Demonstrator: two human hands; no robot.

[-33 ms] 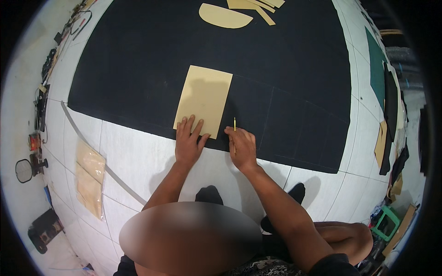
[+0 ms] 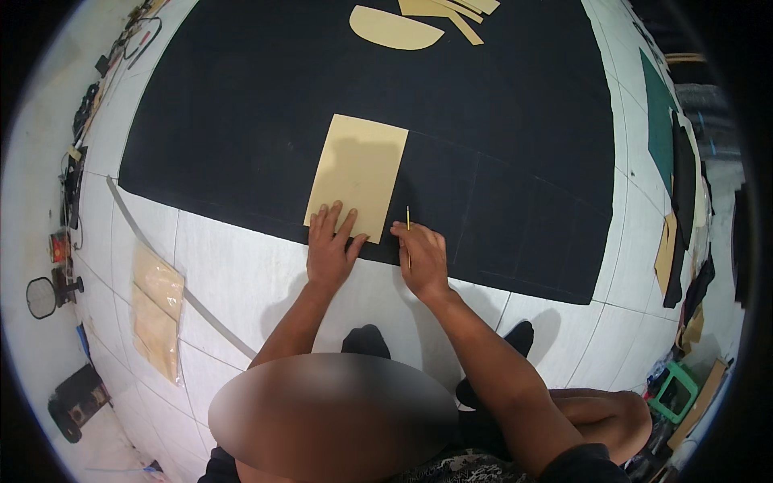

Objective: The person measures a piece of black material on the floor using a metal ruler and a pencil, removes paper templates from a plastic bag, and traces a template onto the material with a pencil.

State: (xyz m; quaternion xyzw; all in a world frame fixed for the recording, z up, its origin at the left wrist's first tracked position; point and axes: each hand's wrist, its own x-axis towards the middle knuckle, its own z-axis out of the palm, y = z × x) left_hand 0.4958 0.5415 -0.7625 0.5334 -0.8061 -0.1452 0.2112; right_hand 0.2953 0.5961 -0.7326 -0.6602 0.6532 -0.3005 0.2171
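Observation:
A tan rectangular card (image 2: 359, 165) lies flat on a large black cloth (image 2: 241, 121), close to the cloth's near edge. On the card's lower part my left hand (image 2: 332, 245) rests flat with its fingers spread, the thumb by the lower right corner. Just right of the card, my right hand (image 2: 423, 256) is closed around a slim yellow pencil (image 2: 408, 217), one end pointing away from me. Faint pale lines cross the cloth to the right of the card, forming several panel-like outlines.
Farther off on the cloth lie a half-round tan card (image 2: 396, 28) and several tan strips (image 2: 439, 8). A curved grey strip (image 2: 205, 306) and a clear bag (image 2: 157, 314) of tan pieces lie on the white tiled floor (image 2: 233, 258) at left. A green stool (image 2: 675, 392) stands at lower right.
My right hand and the pencil have shifted very slightly left. The left hand stays in the same place on the card.

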